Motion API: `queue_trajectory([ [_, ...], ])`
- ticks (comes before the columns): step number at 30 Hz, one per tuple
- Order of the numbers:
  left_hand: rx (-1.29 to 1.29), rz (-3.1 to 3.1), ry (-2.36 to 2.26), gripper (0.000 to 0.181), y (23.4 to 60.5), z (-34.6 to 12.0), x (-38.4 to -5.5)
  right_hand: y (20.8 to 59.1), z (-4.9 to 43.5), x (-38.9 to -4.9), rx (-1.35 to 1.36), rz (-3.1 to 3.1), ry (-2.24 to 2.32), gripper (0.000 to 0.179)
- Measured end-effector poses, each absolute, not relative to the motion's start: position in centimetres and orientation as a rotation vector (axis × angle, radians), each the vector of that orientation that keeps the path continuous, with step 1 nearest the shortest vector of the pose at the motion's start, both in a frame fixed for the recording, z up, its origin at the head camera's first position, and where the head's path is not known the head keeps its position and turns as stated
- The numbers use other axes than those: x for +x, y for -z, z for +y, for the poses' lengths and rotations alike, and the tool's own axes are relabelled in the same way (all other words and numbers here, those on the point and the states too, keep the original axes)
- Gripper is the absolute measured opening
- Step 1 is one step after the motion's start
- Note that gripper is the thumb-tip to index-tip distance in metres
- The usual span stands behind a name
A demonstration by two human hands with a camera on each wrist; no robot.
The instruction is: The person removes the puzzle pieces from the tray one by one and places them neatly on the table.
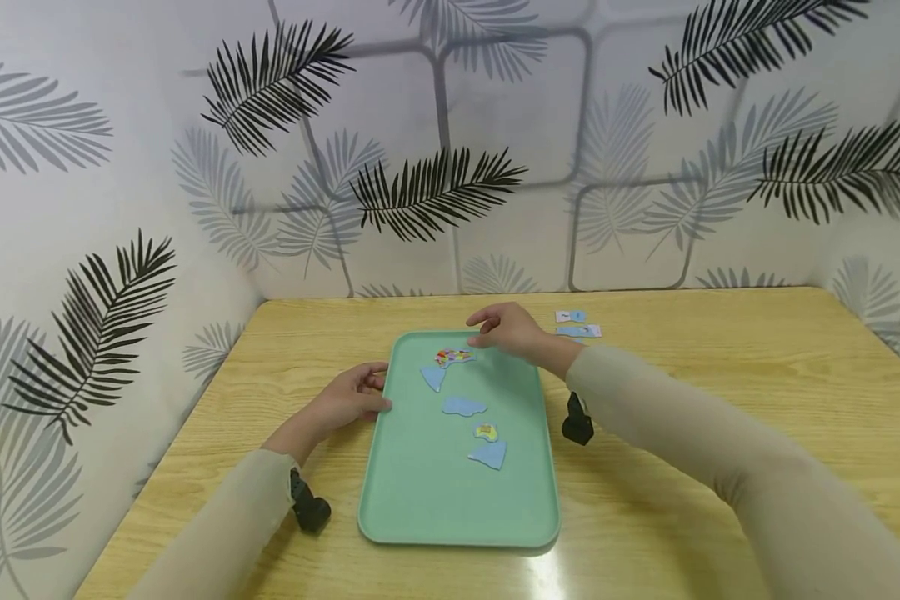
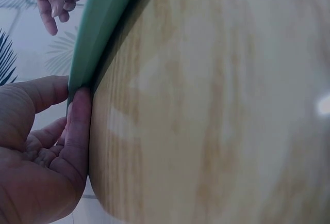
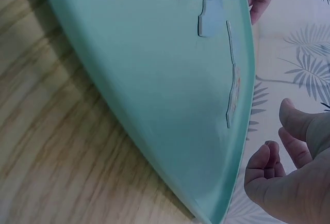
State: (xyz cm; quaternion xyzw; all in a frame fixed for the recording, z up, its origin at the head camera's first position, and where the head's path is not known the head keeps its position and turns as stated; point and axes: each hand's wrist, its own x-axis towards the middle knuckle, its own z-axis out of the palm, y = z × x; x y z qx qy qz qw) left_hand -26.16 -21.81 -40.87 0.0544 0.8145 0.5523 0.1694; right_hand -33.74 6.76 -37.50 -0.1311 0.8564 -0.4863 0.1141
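Note:
A green tray (image 1: pixel 420 492) lies on the table with several flat puzzle pieces on it. My left hand (image 1: pixel 351 393) holds the tray's left rim, thumb and fingers at its edge in the left wrist view. Over the tray's far right part hovers my right hand (image 1: pixel 512 331), its fingers loosely bent and nothing between them. Nearest to it is a multicoloured piece (image 1: pixel 453 357), beside a blue wedge-shaped piece (image 1: pixel 434 377). Toward the middle lie a blue wavy-edged piece (image 1: pixel 463 406), a yellow piece (image 1: pixel 486 432) and another blue piece (image 1: pixel 489 455).
More small pieces lie on the wooden table (image 1: pixel 705 375) past the tray's far right corner, among them a white-and-blue piece (image 1: pixel 570 317) and a blue-and-pink strip (image 1: pixel 579 331). A leaf-patterned wall (image 1: pixel 510 225) stands behind the table and along its left side.

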Motion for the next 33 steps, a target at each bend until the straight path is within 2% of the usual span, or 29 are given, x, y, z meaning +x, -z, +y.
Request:
queue_trajectory([
  [33,0.143,2.307,-1.573,0.064,41.0,-21.9,-26.3,39.7,4.1,-34.4,-0.363,2.558,1.171,0.038],
])
